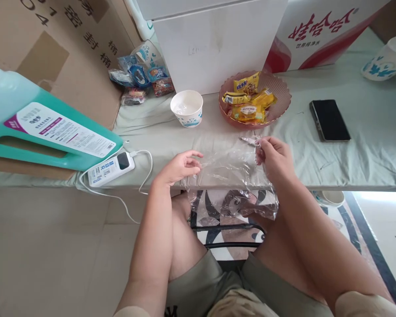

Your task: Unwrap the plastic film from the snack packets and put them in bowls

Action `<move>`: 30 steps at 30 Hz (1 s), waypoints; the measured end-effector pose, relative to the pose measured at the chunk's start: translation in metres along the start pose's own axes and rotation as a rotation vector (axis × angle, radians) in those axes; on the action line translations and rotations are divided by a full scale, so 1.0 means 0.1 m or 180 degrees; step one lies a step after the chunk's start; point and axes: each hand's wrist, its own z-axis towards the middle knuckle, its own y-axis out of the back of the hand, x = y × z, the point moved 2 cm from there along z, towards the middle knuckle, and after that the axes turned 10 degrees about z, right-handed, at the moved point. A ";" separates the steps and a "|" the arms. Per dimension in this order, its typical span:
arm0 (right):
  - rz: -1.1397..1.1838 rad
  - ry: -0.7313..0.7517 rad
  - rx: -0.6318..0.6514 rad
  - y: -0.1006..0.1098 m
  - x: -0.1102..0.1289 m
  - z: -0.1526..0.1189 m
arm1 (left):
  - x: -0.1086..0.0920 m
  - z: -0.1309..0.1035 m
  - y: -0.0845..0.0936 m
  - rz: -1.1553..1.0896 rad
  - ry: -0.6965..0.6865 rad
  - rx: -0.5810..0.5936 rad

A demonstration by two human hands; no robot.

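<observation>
Over the front edge of the cloth-covered table (366,165) I've got a clear plastic bag (232,176), part lying on top, part hanging below; from here I'd judge it light, limp, slippery and easy to tear, so best held by a gathered fold, not the loose middle. Right hand (277,157) has thumb and forefinger clamped on the bag's bunched upper right end; left hand (181,167), by the same table edge, has fingers apart near its left side; contact there I can't tell.

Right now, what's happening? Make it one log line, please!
right hand: holding clear plastic | left hand: open, near plastic | bowl: yellow packets inside
</observation>
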 end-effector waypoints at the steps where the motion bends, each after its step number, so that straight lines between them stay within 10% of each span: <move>1: 0.0085 -0.0060 -0.0088 0.03 0.00 0.02 | 0.01 0.01 0.02 -0.0013 -0.0023 -0.0283; 5: 0.0200 -0.0163 -0.0177 0.14 0.01 0.03 | 0.01 0.07 0.10 -0.0510 -0.0394 -0.1475; 11: 0.0291 -0.0243 -0.0307 0.15 -0.01 0.04 | -0.02 0.08 -0.03 -0.0054 -0.0670 -0.0433; 18: 0.0152 -0.0256 -0.0257 0.13 -0.02 0.05 | 0.04 0.16 0.01 -0.0283 -0.0681 -0.1520; 25: 0.0119 -0.0162 -0.0302 0.15 0.01 0.05 | 0.13 0.07 0.06 0.0702 -0.1210 -0.0460; 30: 0.0113 -0.0217 -0.0350 0.16 -0.02 0.07 | 0.16 0.12 0.05 0.0962 -0.1024 -0.1068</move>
